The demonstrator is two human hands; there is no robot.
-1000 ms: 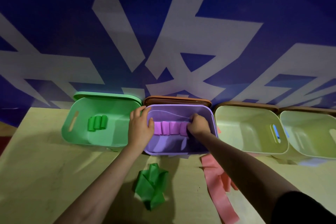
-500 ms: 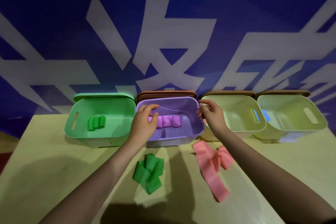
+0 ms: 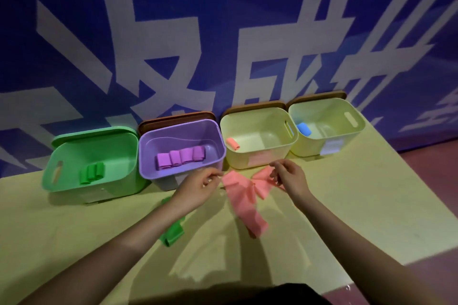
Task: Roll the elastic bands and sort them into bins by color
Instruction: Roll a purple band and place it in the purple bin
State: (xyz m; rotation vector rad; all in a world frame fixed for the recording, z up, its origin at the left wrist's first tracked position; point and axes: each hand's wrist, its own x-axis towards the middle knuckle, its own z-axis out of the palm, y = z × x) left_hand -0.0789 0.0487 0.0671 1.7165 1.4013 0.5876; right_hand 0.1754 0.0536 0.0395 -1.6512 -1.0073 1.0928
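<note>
We see a yellow-green table point(image 3: 347, 205) carrying four bins: green bin point(image 3: 64, 183), purple bin point(image 3: 148, 173) right of it, then two pale yellow bins point(image 3: 260, 163) point(image 3: 347, 141). In front of the purple bin lie a pink band point(image 3: 245, 203) and a green band point(image 3: 173, 233).

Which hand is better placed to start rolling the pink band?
Right, marginally. The right hand already has its fingers on the bunched end of the pink band, just in front of the bin holding a pink roll. The left hand is only at its other edge.
</note>
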